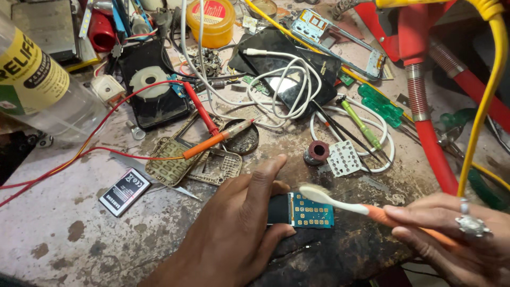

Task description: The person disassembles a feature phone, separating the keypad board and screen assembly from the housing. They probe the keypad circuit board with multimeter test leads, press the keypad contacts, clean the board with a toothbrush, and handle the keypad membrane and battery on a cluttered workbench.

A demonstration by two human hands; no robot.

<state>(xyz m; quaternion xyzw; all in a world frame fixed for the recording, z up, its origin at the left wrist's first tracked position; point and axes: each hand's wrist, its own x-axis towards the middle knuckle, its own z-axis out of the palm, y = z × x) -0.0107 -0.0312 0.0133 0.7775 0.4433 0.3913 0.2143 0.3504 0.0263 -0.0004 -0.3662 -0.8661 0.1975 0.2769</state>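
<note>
Fingers (265,183) of the left hand (234,234) are pressing down on a blue board (308,211), thumb at its near edge and forefinger along its far edge, pinning it flat on the worn bench (64,234). The right hand (451,239) is gripping an orange-and-white toothbrush (340,201) by the handle, and its bristles are hovering over the board's far right corner. A ring (472,225) is sitting on 1 right finger. Just beyond, a battery (125,191) is lying to the left, with 2 keypad frames (194,162) and an orange probe (218,141) behind it. Farther back, a white cable (287,85) is coiling over a black phone (276,64), near a yellow tub (211,21).
</note>
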